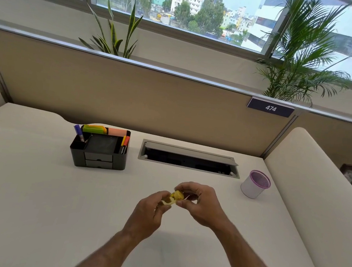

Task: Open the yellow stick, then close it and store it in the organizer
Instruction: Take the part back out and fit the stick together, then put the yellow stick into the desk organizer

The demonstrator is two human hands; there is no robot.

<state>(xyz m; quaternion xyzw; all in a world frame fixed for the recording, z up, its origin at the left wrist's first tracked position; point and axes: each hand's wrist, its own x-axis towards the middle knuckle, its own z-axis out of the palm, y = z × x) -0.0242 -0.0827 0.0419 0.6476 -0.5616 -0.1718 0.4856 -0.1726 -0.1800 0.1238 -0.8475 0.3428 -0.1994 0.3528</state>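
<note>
I hold a short yellow stick (174,198) above the middle of the desk, between both hands. My left hand (150,214) grips its lower pale-yellow body. My right hand (200,204) pinches the brighter yellow cap end from the right. My fingers hide whether the cap is on or off. The black desk organizer (99,148) stands farther back and to the left, holding markers and coloured sticky notes.
A white mesh cup with a purple rim (255,184) stands at the right. A grey cable hatch (189,159) lies open in the desk behind my hands. A beige partition (152,100) closes the desk's far side, with plants behind it.
</note>
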